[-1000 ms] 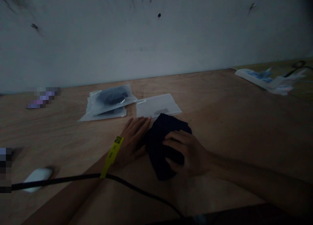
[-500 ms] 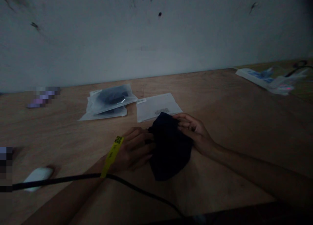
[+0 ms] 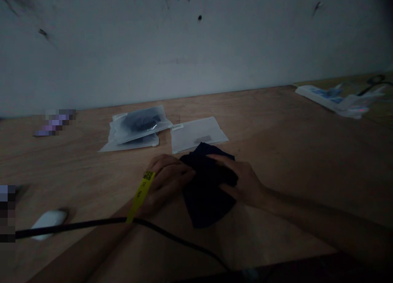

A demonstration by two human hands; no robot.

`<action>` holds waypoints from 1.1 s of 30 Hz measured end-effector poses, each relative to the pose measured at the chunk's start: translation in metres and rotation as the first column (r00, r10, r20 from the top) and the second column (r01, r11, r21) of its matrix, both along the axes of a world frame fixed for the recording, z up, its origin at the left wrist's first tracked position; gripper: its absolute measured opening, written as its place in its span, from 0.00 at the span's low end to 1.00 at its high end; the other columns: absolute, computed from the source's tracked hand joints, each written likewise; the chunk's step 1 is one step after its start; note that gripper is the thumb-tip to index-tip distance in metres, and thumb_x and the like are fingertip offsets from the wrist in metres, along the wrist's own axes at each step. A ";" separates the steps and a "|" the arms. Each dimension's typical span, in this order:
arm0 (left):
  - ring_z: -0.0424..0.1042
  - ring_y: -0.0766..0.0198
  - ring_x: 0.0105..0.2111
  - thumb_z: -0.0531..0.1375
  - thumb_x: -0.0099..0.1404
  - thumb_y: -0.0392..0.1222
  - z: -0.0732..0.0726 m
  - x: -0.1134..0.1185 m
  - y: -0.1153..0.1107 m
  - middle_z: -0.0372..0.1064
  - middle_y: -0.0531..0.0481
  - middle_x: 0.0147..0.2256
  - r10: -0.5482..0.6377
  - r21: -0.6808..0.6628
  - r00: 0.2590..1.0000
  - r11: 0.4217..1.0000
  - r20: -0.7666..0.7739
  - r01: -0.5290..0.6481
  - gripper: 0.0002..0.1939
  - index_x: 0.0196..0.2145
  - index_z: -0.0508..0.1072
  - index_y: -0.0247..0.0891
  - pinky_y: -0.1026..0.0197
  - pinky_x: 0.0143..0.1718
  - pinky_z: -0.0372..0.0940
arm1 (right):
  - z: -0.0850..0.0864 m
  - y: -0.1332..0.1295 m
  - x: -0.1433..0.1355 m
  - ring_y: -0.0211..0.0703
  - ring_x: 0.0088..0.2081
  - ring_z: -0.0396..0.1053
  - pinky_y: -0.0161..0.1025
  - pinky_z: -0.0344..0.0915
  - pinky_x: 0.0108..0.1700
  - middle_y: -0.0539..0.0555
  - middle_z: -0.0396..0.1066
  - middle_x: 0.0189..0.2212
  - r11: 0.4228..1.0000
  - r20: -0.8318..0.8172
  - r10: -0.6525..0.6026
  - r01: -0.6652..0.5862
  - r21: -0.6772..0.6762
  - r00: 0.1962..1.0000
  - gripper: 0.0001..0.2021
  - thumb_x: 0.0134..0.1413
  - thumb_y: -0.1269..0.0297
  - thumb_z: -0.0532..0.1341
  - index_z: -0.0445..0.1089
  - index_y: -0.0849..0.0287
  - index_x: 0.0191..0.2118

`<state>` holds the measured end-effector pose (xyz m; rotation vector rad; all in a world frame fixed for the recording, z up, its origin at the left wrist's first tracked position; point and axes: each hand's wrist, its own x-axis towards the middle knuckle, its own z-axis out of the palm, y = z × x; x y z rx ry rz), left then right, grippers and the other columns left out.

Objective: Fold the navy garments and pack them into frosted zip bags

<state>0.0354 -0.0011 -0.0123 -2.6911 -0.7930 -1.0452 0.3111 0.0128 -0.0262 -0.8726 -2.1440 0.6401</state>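
Touching the dark cloth [image 3: 205, 207] — left hand [image 3: 167, 178] and right hand [image 3: 244, 182]

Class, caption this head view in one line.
Left hand and right hand touch dark cloth near a pale pouch.

The camera sits on my head; it faces forward and down, across the table [image 3: 291, 152] to the wall [image 3: 245, 45] beyond; my left hand [image 3: 167, 178] and right hand [image 3: 247, 180] are near it, below mid-view; the table's far edge slants up rightward, its near edge showing at lower right.
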 end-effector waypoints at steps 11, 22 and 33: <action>0.74 0.56 0.44 0.53 0.72 0.45 0.013 0.012 0.005 0.76 0.42 0.42 -0.391 -0.336 0.901 0.888 -0.188 0.315 0.12 0.39 0.75 0.38 0.49 0.55 0.65 | 0.011 0.019 0.009 0.52 0.58 0.67 0.46 0.68 0.56 0.58 0.65 0.59 0.967 -0.449 -0.199 0.099 -0.236 0.871 0.33 0.50 0.57 0.67 0.57 0.51 0.62; 0.66 0.55 0.37 0.52 0.61 0.45 0.016 -0.048 0.027 0.68 0.45 0.33 -0.163 -0.416 0.951 0.909 -0.264 0.040 0.10 0.25 0.66 0.40 0.50 0.42 0.63 | 0.001 0.056 0.060 0.48 0.39 0.70 0.46 0.68 0.43 0.51 0.69 0.36 0.874 -0.068 -0.481 0.484 0.033 0.874 0.13 0.45 0.66 0.63 0.64 0.53 0.39; 0.71 0.53 0.47 0.49 0.72 0.42 0.004 -0.084 0.033 0.69 0.44 0.48 0.176 -0.319 0.949 0.912 -0.263 -0.258 0.14 0.49 0.70 0.38 0.53 0.47 0.68 | -0.003 0.068 0.083 0.60 0.57 0.66 0.59 0.64 0.57 0.58 0.66 0.58 0.919 0.134 -0.394 0.395 0.018 0.909 0.39 0.38 0.68 0.67 0.61 0.51 0.61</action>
